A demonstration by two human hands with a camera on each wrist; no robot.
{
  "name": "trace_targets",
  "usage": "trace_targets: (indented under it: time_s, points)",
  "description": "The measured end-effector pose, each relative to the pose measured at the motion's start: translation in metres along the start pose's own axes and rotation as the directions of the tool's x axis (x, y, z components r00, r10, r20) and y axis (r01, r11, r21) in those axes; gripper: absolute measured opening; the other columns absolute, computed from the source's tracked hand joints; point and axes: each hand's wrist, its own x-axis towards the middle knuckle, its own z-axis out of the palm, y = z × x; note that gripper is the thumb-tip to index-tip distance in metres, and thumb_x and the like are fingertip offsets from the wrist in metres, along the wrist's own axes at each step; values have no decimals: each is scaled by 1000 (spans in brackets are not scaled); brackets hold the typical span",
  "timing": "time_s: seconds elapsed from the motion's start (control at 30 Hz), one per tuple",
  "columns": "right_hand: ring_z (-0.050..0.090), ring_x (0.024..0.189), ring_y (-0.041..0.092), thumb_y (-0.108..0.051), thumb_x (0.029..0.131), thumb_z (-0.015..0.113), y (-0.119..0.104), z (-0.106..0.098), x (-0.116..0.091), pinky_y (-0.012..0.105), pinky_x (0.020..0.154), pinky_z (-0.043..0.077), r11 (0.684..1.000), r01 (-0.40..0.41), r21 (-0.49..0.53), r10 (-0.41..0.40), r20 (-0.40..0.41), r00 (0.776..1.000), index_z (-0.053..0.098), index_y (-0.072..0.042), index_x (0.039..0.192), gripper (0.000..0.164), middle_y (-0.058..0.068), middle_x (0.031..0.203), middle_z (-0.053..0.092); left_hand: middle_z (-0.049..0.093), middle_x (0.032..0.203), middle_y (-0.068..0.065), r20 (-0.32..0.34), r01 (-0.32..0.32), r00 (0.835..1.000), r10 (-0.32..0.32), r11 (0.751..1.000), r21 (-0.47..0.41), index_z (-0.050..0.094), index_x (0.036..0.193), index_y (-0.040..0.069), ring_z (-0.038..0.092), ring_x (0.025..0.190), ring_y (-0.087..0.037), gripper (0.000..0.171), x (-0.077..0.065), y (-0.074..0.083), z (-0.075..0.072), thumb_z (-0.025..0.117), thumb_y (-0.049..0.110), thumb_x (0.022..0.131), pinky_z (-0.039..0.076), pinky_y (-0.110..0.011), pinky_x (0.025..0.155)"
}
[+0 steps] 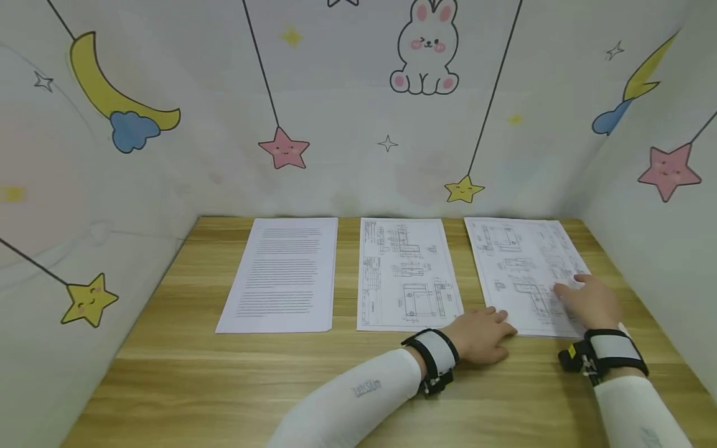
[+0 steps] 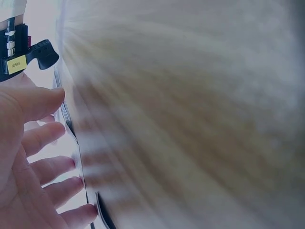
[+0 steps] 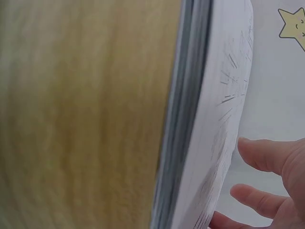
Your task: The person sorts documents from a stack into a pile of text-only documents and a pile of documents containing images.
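Observation:
At the right of the table lies a stack of printed technical drawings (image 1: pixel 515 267). My right hand (image 1: pixel 592 303) is over its lower right part, fingertips right at the top sheet. In the right wrist view the stack (image 3: pixel 224 95) shows several layers at its edge, with the thumb and fingers of the right hand (image 3: pixel 271 186) spread beside its printed face. My left hand (image 1: pixel 480 335) reaches the stack's lower left corner with its fingertips. The left wrist view has the left hand (image 2: pixel 33 157) with fingers apart and slightly bent, holding nothing.
A second drawing stack (image 1: pixel 409 274) lies in the middle of the wooden table (image 1: pixel 224 386), just beyond the left hand. Further left is a stack of text pages (image 1: pixel 280 274). A pale wall (image 1: pixel 347 93) with cartoon prints rises behind. Both wrists wear strapped cameras.

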Motion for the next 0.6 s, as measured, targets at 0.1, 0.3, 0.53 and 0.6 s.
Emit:
trace_targets:
  time_s: [0.1,0.3,0.53,0.6]
  points:
    - [40,125,58,-38,97,47,0,-2,-1,67,100,39,1000,-20,-14,20,8,1000,34,14,145,72,43,145,35,33,161,11,1,-2,1000,2,1000,4,46,146,38,29,151,-9,48,0,2,-1,49,49,100,28,-24,121]
    - [42,123,59,-43,98,46,-7,-1,3,66,101,39,993,-4,-117,7,17,1000,33,14,145,75,45,142,36,32,161,12,14,14,1000,-14,1000,2,45,147,39,28,151,-10,49,-3,2,-4,50,49,99,26,-27,123]
    - [44,121,61,-43,99,44,-10,3,2,66,98,42,986,4,-166,-3,4,1000,29,16,146,77,47,138,38,33,161,12,23,4,1000,-5,1000,29,44,147,40,29,151,-10,49,-3,4,-6,51,50,99,27,-27,122]
    - [42,123,61,-43,99,44,-10,2,2,66,101,40,991,-10,-133,11,6,1000,26,15,147,78,47,140,36,33,161,12,25,3,1000,-4,999,34,44,147,41,30,151,-9,49,-2,5,-6,51,50,99,27,-27,122]
